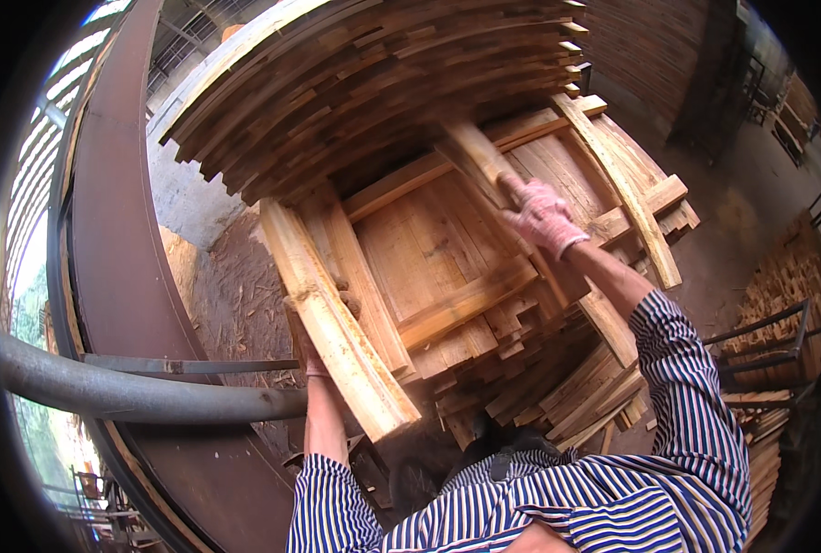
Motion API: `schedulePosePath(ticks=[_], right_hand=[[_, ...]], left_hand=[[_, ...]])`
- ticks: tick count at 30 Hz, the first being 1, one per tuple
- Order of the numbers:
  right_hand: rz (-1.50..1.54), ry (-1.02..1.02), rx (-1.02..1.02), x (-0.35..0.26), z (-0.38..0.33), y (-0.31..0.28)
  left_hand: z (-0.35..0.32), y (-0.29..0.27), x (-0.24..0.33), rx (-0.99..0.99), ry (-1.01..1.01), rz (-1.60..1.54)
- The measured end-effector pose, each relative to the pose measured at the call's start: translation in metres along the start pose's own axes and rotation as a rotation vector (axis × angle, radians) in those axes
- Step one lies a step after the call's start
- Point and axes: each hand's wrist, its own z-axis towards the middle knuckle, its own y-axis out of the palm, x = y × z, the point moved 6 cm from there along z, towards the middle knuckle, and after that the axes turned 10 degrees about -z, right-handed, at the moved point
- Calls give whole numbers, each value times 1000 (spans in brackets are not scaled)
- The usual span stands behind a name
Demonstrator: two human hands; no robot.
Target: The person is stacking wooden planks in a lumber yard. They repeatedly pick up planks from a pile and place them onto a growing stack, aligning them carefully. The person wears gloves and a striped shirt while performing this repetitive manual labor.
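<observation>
My right hand (pixel 547 217), in a pink-and-white glove, grips the right side of a pale wooden board (pixel 478 155). That board is smeared by motion and slopes from beneath the large stack toward me. My left hand (pixel 315 365) is at the left side of a thick, pale wooden beam (pixel 337 318). Only its wrist area shows; the beam hides the fingers, so their grip cannot be made out. Between my hands lies a lower pile of planks (pixel 429 244) with crosswise strips on it.
A large stack of boards (pixel 383 83) rises ahead. Another curved-looking beam (pixel 622 184) lies to the right. At left are a grey metal pipe (pixel 152 389) and a brown steel girder (pixel 120 203). Loose offcuts (pixel 590 396) lie below, and a wood pile (pixel 779 304) stands far right.
</observation>
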Motion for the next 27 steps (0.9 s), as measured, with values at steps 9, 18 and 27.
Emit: schedulePosePath(ticks=[9, 18, 27], right_hand=[[357, -417, 294, -186, -14, 67], [-94, -59, 266, -33, 19, 32], [55, -26, -8, -63, 4, 34]], left_hand=[[42, -42, -23, -1, -94, 104], [32, -59, -17, 24, -117, 140], [25, -69, -4, 26, -105, 136]])
